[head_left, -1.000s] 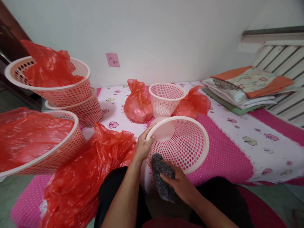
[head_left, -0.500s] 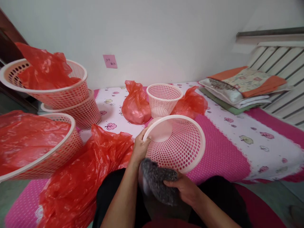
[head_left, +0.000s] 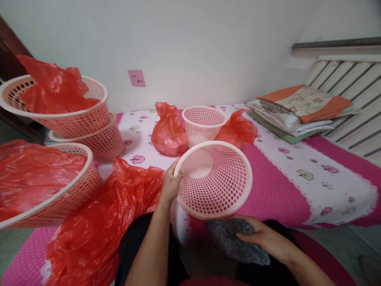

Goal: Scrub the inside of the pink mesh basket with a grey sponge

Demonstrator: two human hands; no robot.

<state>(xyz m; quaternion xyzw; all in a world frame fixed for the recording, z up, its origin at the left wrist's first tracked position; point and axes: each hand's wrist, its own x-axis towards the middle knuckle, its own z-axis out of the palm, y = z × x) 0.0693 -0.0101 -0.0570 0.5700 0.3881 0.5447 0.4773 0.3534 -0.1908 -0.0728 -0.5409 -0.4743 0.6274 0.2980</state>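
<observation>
My left hand (head_left: 169, 184) grips the left rim of a pale pink perforated basket (head_left: 220, 186), which is tilted with its opening toward me above the bed's edge. My right hand (head_left: 262, 236) lies below the basket, fingers over a grey speckled cloth (head_left: 232, 244) that rests on my lap. A loose red plastic bag (head_left: 104, 222) spreads just left of my left arm.
Left stand pink baskets (head_left: 71, 119) lined with red bags, one close up (head_left: 44, 186). On the pink and white bedsheet (head_left: 291, 178) sit a small basket (head_left: 204, 123) between two tied red bags (head_left: 168, 133). Folded bedding (head_left: 297, 111) lies far right by a slatted headboard (head_left: 351, 103).
My right hand carried the grey cloth from the basket's lower rim down and to the right onto my lap. The basket tipped up a little in my left hand.
</observation>
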